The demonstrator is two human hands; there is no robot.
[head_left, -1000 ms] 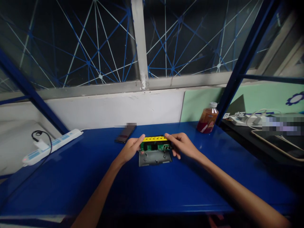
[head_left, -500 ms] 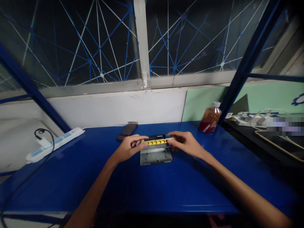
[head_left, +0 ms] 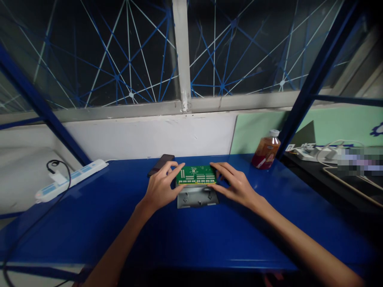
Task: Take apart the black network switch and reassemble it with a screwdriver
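A green circuit board [head_left: 196, 174] with a yellow strip along its near edge is held between my two hands, its face turned up toward me. My left hand [head_left: 161, 181] grips the left end, with thumb and fingers at the corners. At the right end, my right hand [head_left: 235, 181] grips the board in the same way. Just in front of the board, a grey plastic casing half [head_left: 198, 198] lies on the table with its inner side up. Whatever lies directly beneath the board is hidden.
A dark phone [head_left: 161, 164] lies beyond my left hand. On the left a white power strip [head_left: 73, 181] with a plug and black cable rests on the blue table [head_left: 191, 239]. A bottle of reddish drink [head_left: 266, 150] stands back right, near a blue frame post [head_left: 308, 91].
The board has tilted from edge-on, with its yellow connectors facing me, to showing its green face. My hands have turned with it, and the view has shifted slightly.
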